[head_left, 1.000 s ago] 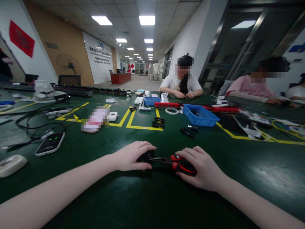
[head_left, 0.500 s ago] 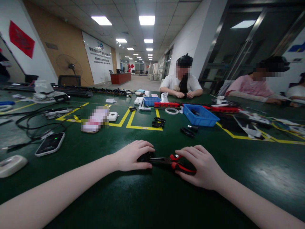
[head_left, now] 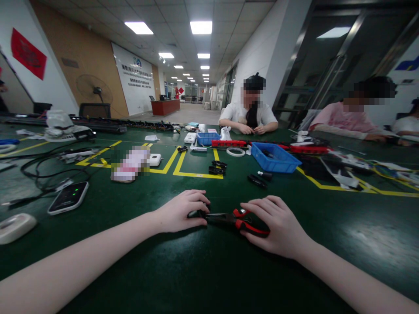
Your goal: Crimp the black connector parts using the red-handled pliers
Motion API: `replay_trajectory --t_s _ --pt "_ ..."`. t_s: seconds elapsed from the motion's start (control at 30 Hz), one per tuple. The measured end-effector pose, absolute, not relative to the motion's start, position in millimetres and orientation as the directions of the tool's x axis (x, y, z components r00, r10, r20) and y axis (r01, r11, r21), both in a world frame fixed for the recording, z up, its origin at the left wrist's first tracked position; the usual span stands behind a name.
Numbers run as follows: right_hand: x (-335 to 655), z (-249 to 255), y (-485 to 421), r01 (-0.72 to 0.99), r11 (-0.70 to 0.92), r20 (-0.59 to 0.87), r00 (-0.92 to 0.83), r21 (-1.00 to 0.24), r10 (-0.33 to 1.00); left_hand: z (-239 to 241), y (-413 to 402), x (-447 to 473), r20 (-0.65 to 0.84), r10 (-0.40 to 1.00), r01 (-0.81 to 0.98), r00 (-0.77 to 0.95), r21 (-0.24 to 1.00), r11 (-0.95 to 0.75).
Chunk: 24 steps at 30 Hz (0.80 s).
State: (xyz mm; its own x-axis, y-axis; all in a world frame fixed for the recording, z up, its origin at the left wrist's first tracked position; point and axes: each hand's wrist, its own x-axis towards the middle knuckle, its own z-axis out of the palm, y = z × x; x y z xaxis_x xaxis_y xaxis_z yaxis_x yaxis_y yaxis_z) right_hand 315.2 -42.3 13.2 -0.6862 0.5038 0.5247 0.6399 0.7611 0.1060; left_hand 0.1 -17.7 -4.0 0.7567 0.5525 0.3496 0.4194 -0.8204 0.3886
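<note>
Right now your left hand [head_left: 181, 211] and right hand [head_left: 276, 224] both rest on the green surface [head_left: 196, 279], close to its near edge and about midway along it. Your right fingers [head_left: 262, 207] are curled down over the red-and-black handles of the pliers [head_left: 231, 218], holding them flat against the surface. The dark nose of the pliers points left, toward your other hand. Your left fingers [head_left: 196, 198] are closed around a small black part [head_left: 196, 214], with the thumb tucked along its near side. Most of that part is hidden under the hand. The tip of the pliers reaches the part, but you cannot tell whether it grips it.

Further in from your hands, a yellow tape outline [head_left: 193, 175] marks a box on the surface. Two black clips [head_left: 218, 168] lie just inside its right corner, and a few more black pieces [head_left: 258, 179] lie just beyond it, near a blue bin [head_left: 276, 159]. A roll of tape [head_left: 236, 151] sits flat behind the clips.

Toward the left edge, a phone [head_left: 68, 197] lies face up with small green lights on its screen. A white puck [head_left: 16, 226] sits nearer the corner, and black cables [head_left: 42, 170] loop behind the phone.

At the far edge a person in a white top [head_left: 248, 115] has both hands together on the surface. Another person, in pink [head_left: 343, 124], leans on the right edge.
</note>
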Motion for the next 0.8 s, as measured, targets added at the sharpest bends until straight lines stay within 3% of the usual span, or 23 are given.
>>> replay_trajectory --t_s 0.4,0.8 --pt "314.8 12.0 -42.1 0.644 0.757 0.533 -0.681 0.111 0.501 6.9 -22.4 -0.6 0.279 0.575 0.459 0.769 0.384 -0.801" --pt "316.6 11.7 -41.9 0.669 0.736 0.557 -0.654 0.109 0.512 1.3 -17.4 -1.3 0.327 0.603 0.475 0.728 0.394 -0.787"
